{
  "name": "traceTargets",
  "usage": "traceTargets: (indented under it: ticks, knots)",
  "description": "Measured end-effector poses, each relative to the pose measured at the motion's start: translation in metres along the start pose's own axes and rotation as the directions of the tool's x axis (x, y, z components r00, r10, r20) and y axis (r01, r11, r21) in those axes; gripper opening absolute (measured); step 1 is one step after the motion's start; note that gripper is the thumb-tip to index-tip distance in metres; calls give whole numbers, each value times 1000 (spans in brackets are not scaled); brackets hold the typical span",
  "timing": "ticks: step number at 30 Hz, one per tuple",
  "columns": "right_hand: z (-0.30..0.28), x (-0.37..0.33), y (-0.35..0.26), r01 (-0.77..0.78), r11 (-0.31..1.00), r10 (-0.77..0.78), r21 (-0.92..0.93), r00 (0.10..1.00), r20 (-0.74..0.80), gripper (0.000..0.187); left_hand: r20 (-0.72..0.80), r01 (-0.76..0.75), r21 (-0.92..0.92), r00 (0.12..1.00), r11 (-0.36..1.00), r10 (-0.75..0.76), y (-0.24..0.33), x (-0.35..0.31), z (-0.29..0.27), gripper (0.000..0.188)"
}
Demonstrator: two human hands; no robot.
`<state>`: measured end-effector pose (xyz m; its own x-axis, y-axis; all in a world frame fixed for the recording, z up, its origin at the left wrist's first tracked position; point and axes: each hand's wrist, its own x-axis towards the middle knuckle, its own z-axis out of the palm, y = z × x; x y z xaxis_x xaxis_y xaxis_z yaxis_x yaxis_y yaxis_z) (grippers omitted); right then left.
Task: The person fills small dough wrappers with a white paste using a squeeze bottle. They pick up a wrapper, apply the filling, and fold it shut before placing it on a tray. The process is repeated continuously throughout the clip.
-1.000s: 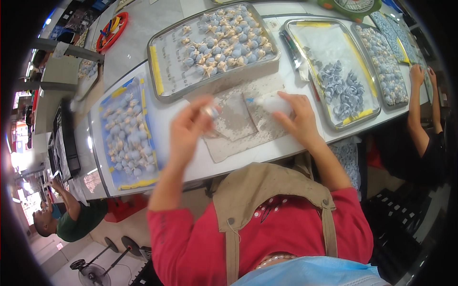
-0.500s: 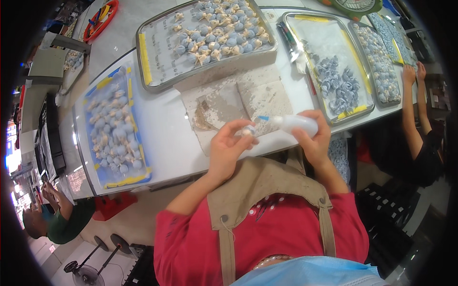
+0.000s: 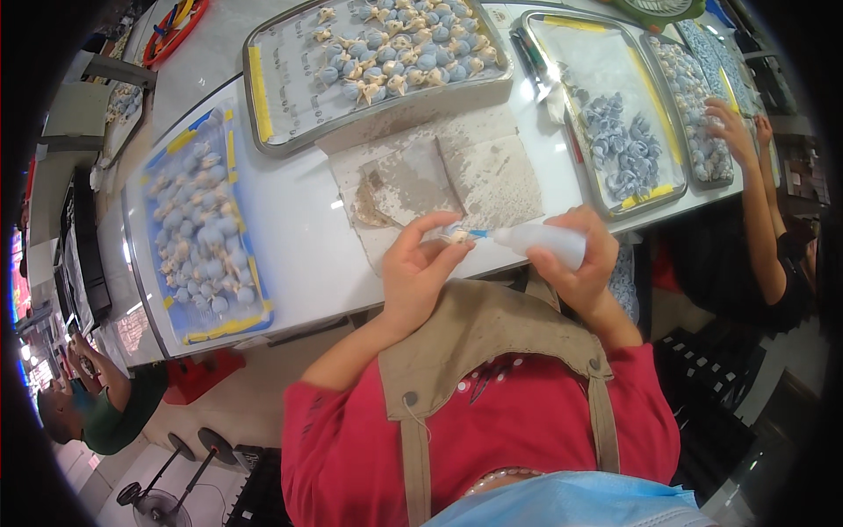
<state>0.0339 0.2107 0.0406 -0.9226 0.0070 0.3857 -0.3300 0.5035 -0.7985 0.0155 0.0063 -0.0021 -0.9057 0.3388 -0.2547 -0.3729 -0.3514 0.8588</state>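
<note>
Between the thumb and fingers of my left hand is a small blue-and-cream figure, partly hidden by the fingertips. My right hand grips a white translucent squeeze bottle, lying nearly level. Its blue nozzle tip points left and meets the figure, or comes very close to it. Both hands hover over the near edge of a stained cardboard sheet. Beyond the sheet stands a metal tray with many similar blue-and-cream figures on printed paper.
At the left a blue tray holds many round blue-grey pieces. On the right, a metal tray carries curled grey-blue pieces; another filled tray sits beside it. A co-worker's hand reaches over that tray. Another person is at far left.
The bottle has swung level, and its nozzle has come to the figure in my left hand. At the right, the co-worker's hand has moved over the filled tray. My view has shifted slightly.
</note>
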Motion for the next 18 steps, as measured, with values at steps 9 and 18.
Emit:
traceTargets:
  ticks: [9,18]
  knots:
    - [3,1,-2,9,1000,-9,-7,1000,29,29,6,6,3,1000,1000,-6,4,-1,3,33]
    - [-1,-1,3,-34,999,35,13,999,-42,27,-47,7,26,999,1000,-5,1,1,2,33]
